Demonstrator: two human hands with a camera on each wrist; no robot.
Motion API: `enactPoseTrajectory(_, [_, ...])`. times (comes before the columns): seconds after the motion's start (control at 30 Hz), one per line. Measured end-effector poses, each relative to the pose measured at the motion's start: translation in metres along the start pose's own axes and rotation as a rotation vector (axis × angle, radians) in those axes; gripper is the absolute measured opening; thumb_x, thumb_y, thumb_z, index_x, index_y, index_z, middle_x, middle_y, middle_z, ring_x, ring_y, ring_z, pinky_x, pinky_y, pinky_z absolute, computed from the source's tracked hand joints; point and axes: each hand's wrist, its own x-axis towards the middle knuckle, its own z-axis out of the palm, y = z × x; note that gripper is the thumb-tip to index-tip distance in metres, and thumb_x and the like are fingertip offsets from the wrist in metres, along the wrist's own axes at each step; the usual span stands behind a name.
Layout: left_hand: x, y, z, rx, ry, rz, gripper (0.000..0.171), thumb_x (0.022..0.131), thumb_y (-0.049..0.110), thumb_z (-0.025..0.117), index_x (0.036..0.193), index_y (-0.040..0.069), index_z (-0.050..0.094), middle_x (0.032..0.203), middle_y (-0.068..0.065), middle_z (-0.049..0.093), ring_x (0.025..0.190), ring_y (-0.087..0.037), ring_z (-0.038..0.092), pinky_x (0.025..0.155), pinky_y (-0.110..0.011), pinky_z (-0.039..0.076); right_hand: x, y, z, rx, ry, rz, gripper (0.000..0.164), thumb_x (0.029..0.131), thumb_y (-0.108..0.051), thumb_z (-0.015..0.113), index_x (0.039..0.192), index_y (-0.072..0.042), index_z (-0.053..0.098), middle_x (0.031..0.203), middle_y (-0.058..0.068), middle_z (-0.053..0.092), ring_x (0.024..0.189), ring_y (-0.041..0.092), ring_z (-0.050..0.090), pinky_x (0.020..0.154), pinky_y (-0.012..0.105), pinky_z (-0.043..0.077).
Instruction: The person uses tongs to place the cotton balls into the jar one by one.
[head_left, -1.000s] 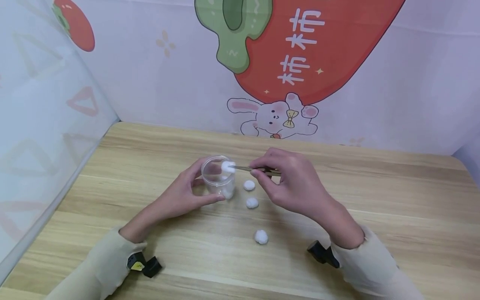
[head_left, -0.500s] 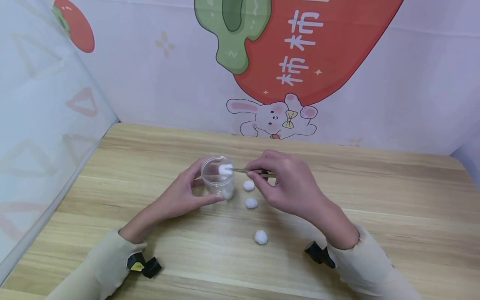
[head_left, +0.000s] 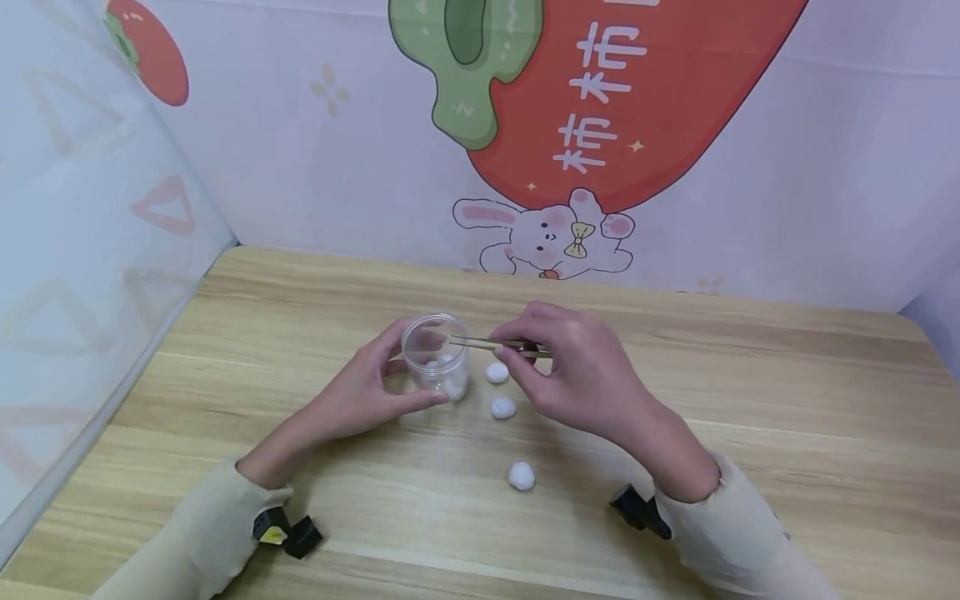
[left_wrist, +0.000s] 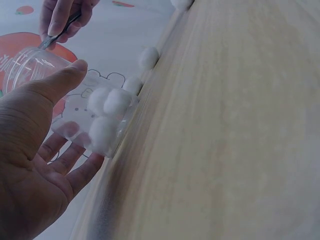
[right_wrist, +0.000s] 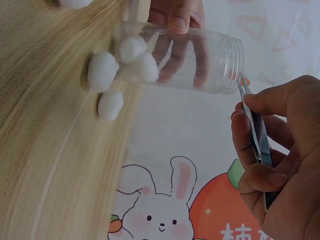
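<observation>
My left hand (head_left: 360, 392) grips a clear plastic jar (head_left: 429, 377) that stands upright on the table, thumb on the near side and fingers round the far side. White cotton balls (left_wrist: 117, 103) lie at the bottom of the jar, seen through its wall. Metal tweezers (head_left: 487, 342) are pinched in my right hand (head_left: 588, 362), right beside the jar. Their tips reach over the jar's mouth and stand apart with nothing between them. Three cotton balls are on the table to the jar's right: the far one (head_left: 497, 372), the middle one (head_left: 503, 407) and the near one (head_left: 522, 476).
The wood-grain table (head_left: 375, 517) extends to both sides and toward me. Behind it hangs a printed cloth (head_left: 300, 158) with a rabbit and red fruit, and a pale cloth (head_left: 82, 275) closes off the left side.
The tweezers moved slightly left over the jar's mouth, then parted and let go of a cotton ball, which dropped into the jar. My left hand and the jar have stayed put.
</observation>
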Motion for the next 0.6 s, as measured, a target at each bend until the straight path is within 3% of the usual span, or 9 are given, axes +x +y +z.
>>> enactPoseTrajectory(0.6, [0.0012,0.0009,0.0002,0.007,0.006,-0.012,0.081,0.084,0.021,0.092,0.152,0.03,0.048,0.144,-0.005,0.064,0.138,-0.022,0.061,0.119,-0.048,0.052,-0.0088,0.0056,-0.0065,-0.004,-0.012,0.059,0.016,0.094,-0.014,0.08,0.11,-0.017,0.082,0.096,-0.007,0.075,0.081,0.004,0.065,0.069,0.024,0.057])
